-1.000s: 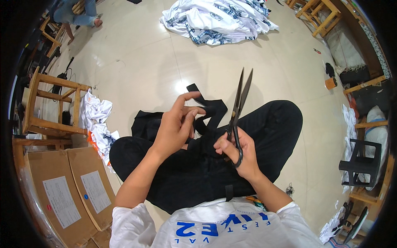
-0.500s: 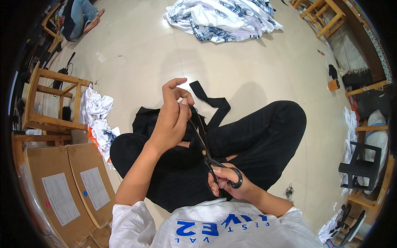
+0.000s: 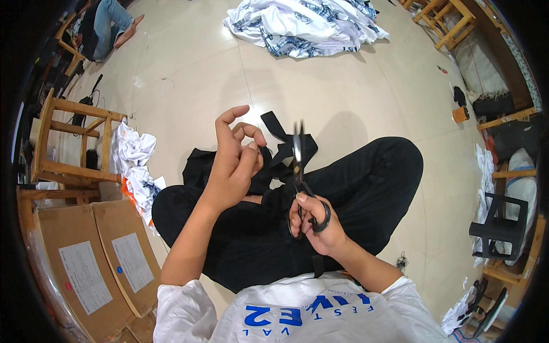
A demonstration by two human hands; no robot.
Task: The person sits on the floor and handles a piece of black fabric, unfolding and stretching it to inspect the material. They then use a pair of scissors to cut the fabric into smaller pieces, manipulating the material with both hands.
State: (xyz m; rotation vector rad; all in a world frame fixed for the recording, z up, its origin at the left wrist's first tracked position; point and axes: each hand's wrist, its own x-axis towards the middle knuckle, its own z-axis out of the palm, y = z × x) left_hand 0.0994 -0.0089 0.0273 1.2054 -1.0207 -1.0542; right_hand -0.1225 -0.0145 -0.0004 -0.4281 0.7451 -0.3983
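Observation:
My right hand [image 3: 325, 230] grips a pair of black-handled scissors [image 3: 297, 159], thumb and fingers in the loops, blades pointing away from me and nearly together. To its left, my left hand [image 3: 231, 166] is raised over my lap with thumb and fingertips pinched and the index finger crooked upward. Black fabric [image 3: 263, 171] hangs at those fingertips; the exact pinch point is partly hidden. A long black strip [image 3: 306, 150] trails from it, folded across the floor behind the blades. More black cloth [image 3: 198, 166] lies beyond my left knee.
A heap of white and blue printed cloth [image 3: 309, 28] lies on the floor ahead. Cardboard boxes [image 3: 74, 251] and a wooden stool [image 3: 80, 137] stand at left, beside crumpled white cloth [image 3: 134, 146]. At right is a black plastic stool [image 3: 498, 226]. Another person's legs [image 3: 111, 28] show far left.
The scissors have swung upright and away from my left hand, their blades closing to a narrow gap. My right hand has moved forward. My left hand has shifted slightly left, still pinched.

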